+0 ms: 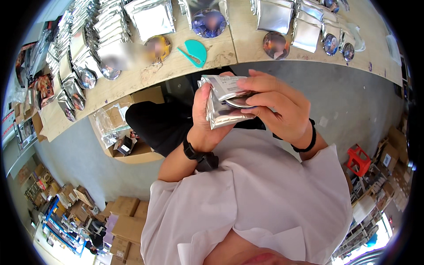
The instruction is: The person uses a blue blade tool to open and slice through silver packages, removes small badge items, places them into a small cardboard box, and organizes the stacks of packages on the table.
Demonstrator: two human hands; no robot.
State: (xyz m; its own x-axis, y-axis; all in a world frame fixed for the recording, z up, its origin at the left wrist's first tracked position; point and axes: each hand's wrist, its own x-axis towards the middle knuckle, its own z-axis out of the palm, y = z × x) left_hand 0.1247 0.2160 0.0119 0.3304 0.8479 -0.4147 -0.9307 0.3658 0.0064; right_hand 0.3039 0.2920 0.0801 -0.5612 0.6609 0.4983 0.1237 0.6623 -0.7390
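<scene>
Worktable [244, 39], pale wood-grain top, seamed, dark marks near front edge.
Left: overlapping rows of silver foil packets [114, 27], round picture discs [87, 78] at near ends. Centre: yellowish disc [161, 47], teal slotted tool [198, 52], blue-purple disc [209, 23]. Right: dark reddish disc [276, 45]; further silver packets [306, 34], small discs [331, 44] before some.

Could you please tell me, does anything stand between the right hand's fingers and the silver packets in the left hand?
Yes, partly: a round, dark-edged disc shows between the lower fingers of the right hand and the silver packets in the left hand. Nothing visible blocks the finger above, which reaches the top packet.
</scene>
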